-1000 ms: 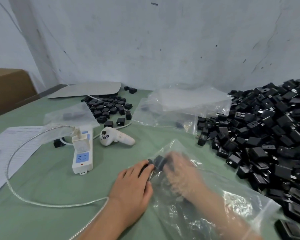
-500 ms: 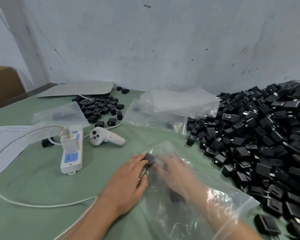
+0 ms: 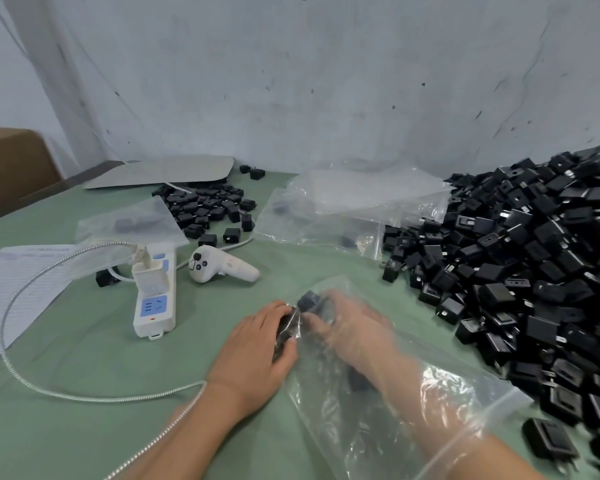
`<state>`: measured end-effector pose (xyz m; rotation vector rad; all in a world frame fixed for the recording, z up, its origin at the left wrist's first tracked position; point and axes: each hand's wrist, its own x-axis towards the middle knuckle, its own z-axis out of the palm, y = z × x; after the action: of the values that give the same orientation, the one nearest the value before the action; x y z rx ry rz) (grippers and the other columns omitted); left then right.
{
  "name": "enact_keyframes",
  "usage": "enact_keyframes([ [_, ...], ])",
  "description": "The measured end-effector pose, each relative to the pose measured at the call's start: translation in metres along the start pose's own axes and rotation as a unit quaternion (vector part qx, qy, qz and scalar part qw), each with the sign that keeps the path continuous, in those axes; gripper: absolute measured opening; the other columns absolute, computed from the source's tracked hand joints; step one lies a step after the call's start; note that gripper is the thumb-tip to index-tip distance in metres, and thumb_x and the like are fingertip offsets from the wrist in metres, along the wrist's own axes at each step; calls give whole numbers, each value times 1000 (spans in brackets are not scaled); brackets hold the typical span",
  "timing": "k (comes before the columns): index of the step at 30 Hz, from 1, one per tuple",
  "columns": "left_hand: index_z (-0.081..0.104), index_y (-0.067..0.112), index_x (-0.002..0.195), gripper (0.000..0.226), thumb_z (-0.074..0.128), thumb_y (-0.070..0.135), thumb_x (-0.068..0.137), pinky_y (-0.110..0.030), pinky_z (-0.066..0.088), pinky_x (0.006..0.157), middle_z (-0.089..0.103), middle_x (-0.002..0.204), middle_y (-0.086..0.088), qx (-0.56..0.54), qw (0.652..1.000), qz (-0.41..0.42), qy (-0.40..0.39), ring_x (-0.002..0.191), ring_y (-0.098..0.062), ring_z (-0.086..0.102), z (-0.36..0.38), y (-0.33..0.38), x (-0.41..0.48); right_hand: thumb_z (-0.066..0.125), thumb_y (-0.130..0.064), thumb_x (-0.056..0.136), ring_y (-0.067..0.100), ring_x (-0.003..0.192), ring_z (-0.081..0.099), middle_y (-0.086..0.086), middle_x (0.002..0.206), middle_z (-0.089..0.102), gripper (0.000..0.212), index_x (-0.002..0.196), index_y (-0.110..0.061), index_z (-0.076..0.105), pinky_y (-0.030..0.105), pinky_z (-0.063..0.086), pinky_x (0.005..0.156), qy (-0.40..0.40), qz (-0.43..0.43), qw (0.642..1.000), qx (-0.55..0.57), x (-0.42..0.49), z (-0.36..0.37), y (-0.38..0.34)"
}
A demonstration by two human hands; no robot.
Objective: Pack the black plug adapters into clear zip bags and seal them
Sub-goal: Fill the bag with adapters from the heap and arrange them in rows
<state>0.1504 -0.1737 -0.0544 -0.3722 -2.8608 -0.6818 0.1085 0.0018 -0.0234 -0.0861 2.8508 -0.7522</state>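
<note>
A clear zip bag [image 3: 440,393] lies on the green table in front of me, its mouth toward me. My right hand [image 3: 354,327] reaches deep inside the bag and holds black plug adapters [image 3: 310,301] at its closed far end. My left hand [image 3: 257,348] rests outside the bag and grips that end, its fingers curled over an adapter through the plastic. A big heap of loose black adapters [image 3: 520,271] fills the right side of the table.
A white power strip [image 3: 155,296] with a charger and a braided cable [image 3: 66,393] lies at left. A white handheld controller [image 3: 222,268] sits beyond my hands. Further back are a small adapter pile [image 3: 208,207], spare clear bags [image 3: 354,209], a paper sheet [image 3: 18,292] and a cardboard box [image 3: 11,168].
Both hands stay at the far end of the bag, shifting the adapters there slightly. The camera view has drifted a little.
</note>
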Motion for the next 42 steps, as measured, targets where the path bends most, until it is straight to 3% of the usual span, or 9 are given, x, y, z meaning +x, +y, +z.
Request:
enact_keyframes([
  [8, 42, 22, 140, 47, 49, 39, 96, -29, 30, 112, 45, 146, 8, 16, 1000, -3, 25, 126, -14, 45, 2, 0, -1, 42, -44, 103, 14, 84, 59, -4, 118, 59, 38, 140, -36, 38, 23, 46, 76, 37, -15, 999, -7, -2, 6, 13],
  [14, 35, 22, 148, 55, 46, 40, 97, -28, 28, 114, 47, 144, 7, 19, 999, -24, 13, 129, -12, 43, 3, -2, -2, 46, -57, 98, 25, 94, 63, -2, 104, 61, 29, 109, -31, 52, 44, 52, 81, 67, -49, 996, -27, 2, 5, 13],
  [19, 29, 27, 154, 62, 39, 35, 93, -30, 23, 118, 30, 160, 6, 18, 1000, 20, -12, 137, -13, 35, 0, 2, 4, 39, -54, 101, 25, 95, 61, -2, 105, 58, 32, 125, -37, 54, 34, 48, 77, 56, -85, 987, -128, 6, 7, 12],
  [23, 38, 32, 152, 52, 40, 34, 100, -26, 25, 116, 26, 163, 10, 28, 998, 52, -14, 137, -11, 38, 4, 7, 12, 33, -40, 106, 34, 113, 57, 11, 136, 51, 42, 145, -26, 42, 46, 47, 90, 10, -114, 987, -111, 0, 0, 10],
  [25, 43, 32, 148, 48, 42, 33, 101, -26, 29, 113, 31, 160, 10, 31, 998, 48, 0, 134, -11, 43, 6, 7, 12, 32, -40, 107, 30, 129, 49, 7, 148, 46, 49, 155, -30, 28, 38, 36, 107, -6, -108, 992, -61, -8, -8, 15],
  [31, 48, 31, 144, 46, 43, 31, 99, -25, 34, 107, 36, 158, 13, 19, 999, 50, 9, 123, -13, 51, 8, 8, 9, 27, -68, 91, 8, 114, 44, -8, 130, 45, 72, 155, -34, 26, 19, 35, 98, 29, -190, 965, -177, -64, -13, 63],
  [34, 48, 32, 145, 45, 44, 31, 99, -23, 32, 107, 34, 158, 15, 13, 999, 47, 9, 122, -12, 50, 6, 8, 8, 42, -45, 96, 11, 96, 40, -6, 108, 36, 58, 151, -29, 30, 26, 43, 87, 26, -132, 972, -191, -63, -4, 71],
  [39, 45, 33, 147, 47, 43, 30, 100, -14, 23, 107, 30, 159, 18, 11, 999, 47, 3, 127, -8, 45, 6, 8, 8, 44, -25, 102, 23, 116, 48, 3, 125, 45, 36, 138, -20, 43, 32, 39, 93, 98, -85, 984, -119, -29, 3, 37],
  [42, 41, 34, 149, 48, 43, 32, 101, -9, 15, 108, 26, 160, 19, 16, 999, 45, -1, 133, -5, 40, 7, 7, 8, 45, -16, 101, 26, 123, 46, 8, 136, 44, 45, 145, -15, 36, 30, 33, 97, 122, -72, 987, -81, -8, 14, 8],
])
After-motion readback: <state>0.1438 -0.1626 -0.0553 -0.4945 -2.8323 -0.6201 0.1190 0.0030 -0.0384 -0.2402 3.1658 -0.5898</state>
